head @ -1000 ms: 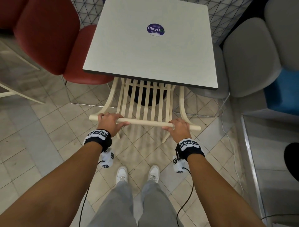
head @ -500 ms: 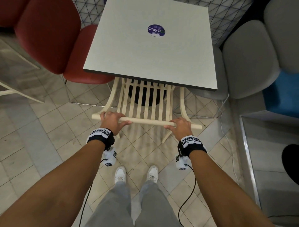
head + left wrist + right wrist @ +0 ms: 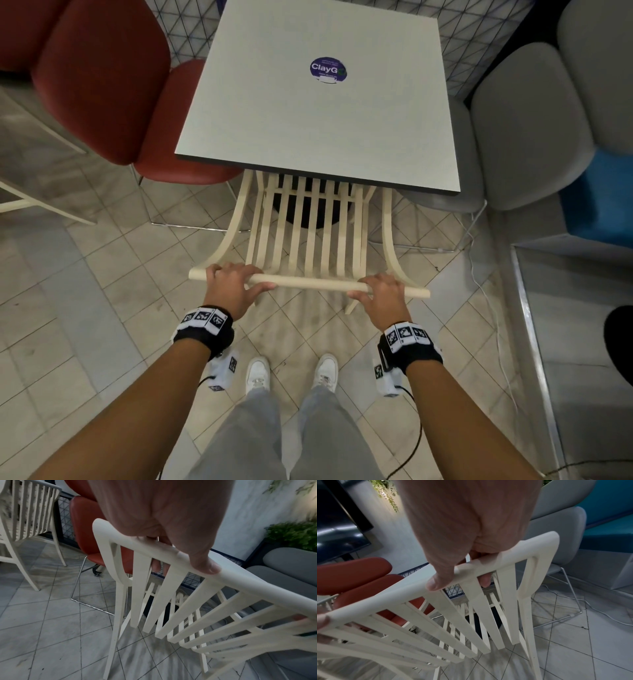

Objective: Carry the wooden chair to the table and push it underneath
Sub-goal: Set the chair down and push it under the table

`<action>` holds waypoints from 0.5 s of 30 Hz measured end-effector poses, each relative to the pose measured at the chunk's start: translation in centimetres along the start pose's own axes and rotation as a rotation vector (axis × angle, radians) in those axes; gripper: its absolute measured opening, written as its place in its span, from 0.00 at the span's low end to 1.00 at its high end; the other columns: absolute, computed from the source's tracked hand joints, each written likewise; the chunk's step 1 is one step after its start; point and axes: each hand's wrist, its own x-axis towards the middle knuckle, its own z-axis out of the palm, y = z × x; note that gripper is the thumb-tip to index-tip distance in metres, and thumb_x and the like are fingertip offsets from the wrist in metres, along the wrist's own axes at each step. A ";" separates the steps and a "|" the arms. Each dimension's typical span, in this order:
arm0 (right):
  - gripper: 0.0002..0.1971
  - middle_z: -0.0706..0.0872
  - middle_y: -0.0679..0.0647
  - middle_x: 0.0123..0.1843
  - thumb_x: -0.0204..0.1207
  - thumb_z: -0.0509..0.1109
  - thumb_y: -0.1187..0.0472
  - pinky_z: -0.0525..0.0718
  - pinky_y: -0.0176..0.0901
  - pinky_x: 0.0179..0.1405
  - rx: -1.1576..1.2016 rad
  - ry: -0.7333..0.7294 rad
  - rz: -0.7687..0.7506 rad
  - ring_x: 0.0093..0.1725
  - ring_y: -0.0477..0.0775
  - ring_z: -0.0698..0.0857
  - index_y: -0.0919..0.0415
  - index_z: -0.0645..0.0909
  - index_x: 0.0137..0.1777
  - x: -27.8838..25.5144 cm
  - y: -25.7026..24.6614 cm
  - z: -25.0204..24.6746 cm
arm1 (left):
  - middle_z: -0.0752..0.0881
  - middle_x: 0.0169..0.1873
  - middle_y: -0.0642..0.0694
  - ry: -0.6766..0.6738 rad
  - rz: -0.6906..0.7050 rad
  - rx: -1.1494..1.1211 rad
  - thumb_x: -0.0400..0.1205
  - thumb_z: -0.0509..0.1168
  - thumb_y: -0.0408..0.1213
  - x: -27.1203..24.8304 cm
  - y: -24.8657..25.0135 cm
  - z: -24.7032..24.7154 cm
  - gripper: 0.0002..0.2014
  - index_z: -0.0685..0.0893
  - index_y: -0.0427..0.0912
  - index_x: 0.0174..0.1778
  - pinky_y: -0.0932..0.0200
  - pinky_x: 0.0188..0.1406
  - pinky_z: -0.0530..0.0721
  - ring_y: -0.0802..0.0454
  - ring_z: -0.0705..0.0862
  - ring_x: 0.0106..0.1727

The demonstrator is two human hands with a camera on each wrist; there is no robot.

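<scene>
A cream slatted wooden chair (image 3: 310,236) stands in front of me, its seat hidden beneath the square grey table (image 3: 318,113). My left hand (image 3: 233,282) grips the left part of the chair's top rail (image 3: 311,282); my right hand (image 3: 382,291) grips the right part. In the left wrist view my left hand (image 3: 171,550) wraps the rail (image 3: 248,580), thumb lying along its top. Seen from the right wrist, my right hand (image 3: 458,573) curls round the rail (image 3: 385,600) near the chair's corner post. The chair's front legs are hidden under the table.
A red padded chair (image 3: 113,89) stands left of the table, grey padded seats (image 3: 527,123) and a blue cushion (image 3: 599,198) to its right. A white cable (image 3: 486,291) trails on the tiled floor at right. Another cream slatted chair (image 3: 22,513) stands further left.
The chair has slid forward, further under the table, and both hands have moved with its top rail away from my body.
</scene>
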 end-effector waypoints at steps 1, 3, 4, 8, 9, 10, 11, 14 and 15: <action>0.22 0.85 0.51 0.51 0.73 0.72 0.38 0.68 0.47 0.60 -0.005 0.004 -0.007 0.55 0.54 0.80 0.54 0.89 0.56 -0.2 0.1 0.1 | 0.93 0.49 0.54 0.012 0.020 0.005 0.78 0.68 0.69 -0.4 -0.1 0.3 0.23 0.93 0.55 0.55 0.38 0.73 0.68 0.46 0.85 0.56; 0.22 0.85 0.51 0.51 0.73 0.72 0.38 0.69 0.47 0.60 0.000 0.000 -0.007 0.55 0.55 0.80 0.55 0.89 0.56 -0.1 0.0 0.2 | 0.93 0.51 0.52 0.040 0.077 -0.007 0.81 0.72 0.60 -0.7 -0.5 0.6 0.18 0.93 0.53 0.58 0.34 0.79 0.66 0.44 0.86 0.60; 0.21 0.85 0.51 0.51 0.73 0.73 0.39 0.69 0.48 0.61 0.010 -0.004 -0.002 0.55 0.55 0.80 0.55 0.89 0.56 -0.1 -0.1 0.2 | 0.94 0.53 0.50 0.052 0.114 -0.021 0.82 0.73 0.56 -0.8 -1.0 0.7 0.17 0.92 0.51 0.60 0.35 0.80 0.66 0.43 0.87 0.61; 0.16 0.85 0.51 0.55 0.77 0.74 0.51 0.72 0.51 0.69 0.071 -0.007 -0.021 0.59 0.54 0.80 0.57 0.87 0.61 -0.3 0.3 -0.1 | 0.95 0.51 0.47 0.073 0.221 -0.055 0.82 0.63 0.58 -0.5 -3.0 0.3 0.24 0.92 0.45 0.61 0.40 0.68 0.78 0.41 0.89 0.54; 0.16 0.85 0.50 0.55 0.77 0.74 0.53 0.73 0.51 0.70 0.072 -0.003 -0.031 0.59 0.54 0.80 0.57 0.87 0.62 -0.4 0.5 -0.1 | 0.95 0.50 0.48 0.079 0.229 -0.055 0.82 0.63 0.59 -0.3 -3.1 0.2 0.24 0.93 0.45 0.60 0.41 0.66 0.79 0.42 0.89 0.53; 0.15 0.85 0.50 0.55 0.78 0.74 0.54 0.74 0.50 0.70 0.069 0.003 -0.041 0.59 0.54 0.80 0.57 0.86 0.62 -0.3 0.7 -0.2 | 0.95 0.50 0.48 0.087 0.233 -0.056 0.82 0.63 0.58 -0.1 -3.0 0.2 0.23 0.93 0.46 0.60 0.42 0.64 0.79 0.42 0.89 0.52; 0.14 0.85 0.50 0.54 0.78 0.74 0.55 0.74 0.50 0.69 0.069 0.017 -0.050 0.59 0.55 0.81 0.58 0.86 0.61 -0.1 0.7 -0.3 | 0.95 0.50 0.48 0.095 0.233 -0.058 0.82 0.65 0.57 0.1 -2.8 0.2 0.22 0.93 0.46 0.59 0.43 0.63 0.79 0.43 0.89 0.51; 0.13 0.86 0.52 0.53 0.77 0.74 0.57 0.76 0.50 0.67 0.070 0.061 -0.051 0.56 0.56 0.81 0.60 0.87 0.60 0.9 0.2 -0.5 | 0.95 0.50 0.48 0.116 0.215 -0.063 0.83 0.74 0.49 1.3 -2.6 0.1 0.14 0.93 0.46 0.59 0.41 0.64 0.80 0.41 0.89 0.51; 0.13 0.86 0.53 0.53 0.77 0.74 0.58 0.76 0.50 0.67 0.067 0.069 -0.051 0.56 0.57 0.81 0.60 0.87 0.60 1.2 -0.1 -0.5 | 0.95 0.50 0.48 0.118 0.203 -0.060 0.82 0.76 0.46 1.7 -2.5 -0.1 0.13 0.93 0.46 0.59 0.41 0.64 0.80 0.41 0.89 0.52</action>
